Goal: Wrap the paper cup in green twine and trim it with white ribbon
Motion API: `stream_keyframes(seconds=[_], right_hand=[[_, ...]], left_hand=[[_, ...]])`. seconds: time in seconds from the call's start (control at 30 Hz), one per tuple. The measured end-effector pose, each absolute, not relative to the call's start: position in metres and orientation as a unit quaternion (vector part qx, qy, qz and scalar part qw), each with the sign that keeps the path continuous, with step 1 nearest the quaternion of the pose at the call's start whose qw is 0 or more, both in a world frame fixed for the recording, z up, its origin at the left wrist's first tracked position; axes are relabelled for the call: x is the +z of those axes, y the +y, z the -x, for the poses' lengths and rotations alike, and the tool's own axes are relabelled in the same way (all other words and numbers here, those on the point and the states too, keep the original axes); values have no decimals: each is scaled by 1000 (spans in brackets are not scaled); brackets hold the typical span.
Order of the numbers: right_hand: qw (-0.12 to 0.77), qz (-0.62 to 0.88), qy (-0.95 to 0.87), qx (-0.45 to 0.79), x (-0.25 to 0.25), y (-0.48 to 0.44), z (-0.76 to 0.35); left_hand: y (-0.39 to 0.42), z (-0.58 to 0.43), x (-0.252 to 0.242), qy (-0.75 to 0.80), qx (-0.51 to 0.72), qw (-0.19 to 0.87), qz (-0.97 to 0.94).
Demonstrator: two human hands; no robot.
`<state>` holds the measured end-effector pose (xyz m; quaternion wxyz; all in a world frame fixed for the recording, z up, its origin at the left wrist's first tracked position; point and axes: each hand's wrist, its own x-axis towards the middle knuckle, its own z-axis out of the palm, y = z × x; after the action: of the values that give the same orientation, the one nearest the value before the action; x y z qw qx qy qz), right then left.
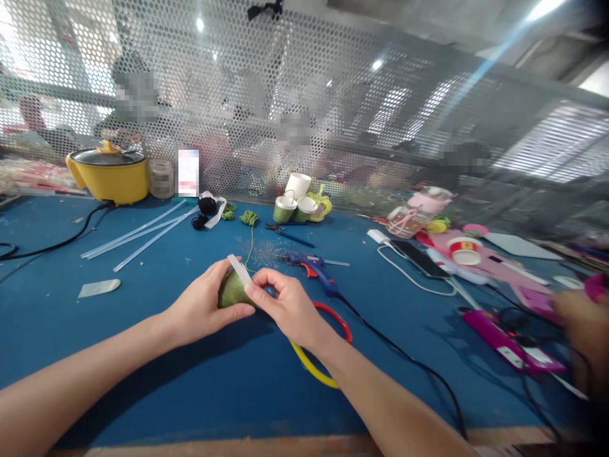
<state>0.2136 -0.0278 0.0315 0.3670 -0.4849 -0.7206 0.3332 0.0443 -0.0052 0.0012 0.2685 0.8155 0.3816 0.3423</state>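
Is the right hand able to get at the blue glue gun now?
Likely yes: the glue gun lies just beyond the right hand, nothing between, but it pinches a white strip.

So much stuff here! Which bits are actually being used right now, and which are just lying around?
In hand: green piece, held by left hand and right hand; white strip, pinched by the right.
Lying about: blue glue gun, glue sticks, yellow pot, paper cups, phone.
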Motion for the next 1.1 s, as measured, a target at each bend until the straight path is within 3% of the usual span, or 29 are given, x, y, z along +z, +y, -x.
stream_keyframes(seconds=[0.3, 0.57, 0.83, 1.1], right_hand=[[355, 506, -708, 341, 31, -28, -213], [393, 504, -669, 379, 32, -24, -216], [367, 513, -682, 370, 26, -27, -211], [363, 494, -688, 388, 31, -26, -215]], left_hand=[[-8, -45, -2, 392, 327, 235, -827], [-10, -46, 9, 424, 286, 392, -764], [-15, -49, 8, 441, 288, 282, -802], [-11, -47, 18, 427, 284, 536, -671]])
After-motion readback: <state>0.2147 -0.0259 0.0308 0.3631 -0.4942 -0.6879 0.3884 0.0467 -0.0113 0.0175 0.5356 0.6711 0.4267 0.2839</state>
